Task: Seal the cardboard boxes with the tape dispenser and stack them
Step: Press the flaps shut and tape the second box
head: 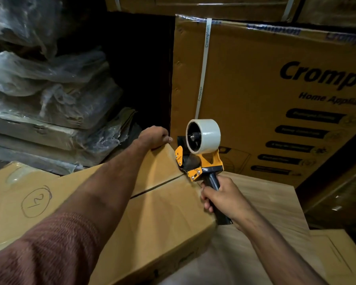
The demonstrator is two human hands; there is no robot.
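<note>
Right hand grips the tape dispenser, its nose on the seam of the cardboard box at centre. Left hand, fingers curled over the box's far corner at 12 o'clock, steadies it. Recommend firm pressure, a straight pull toward 7 o'clock.

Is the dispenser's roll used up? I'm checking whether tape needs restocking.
No, the tape dispenser, gripped by the right hand, carries a thick roll of tape wound well out from its hub.
</note>
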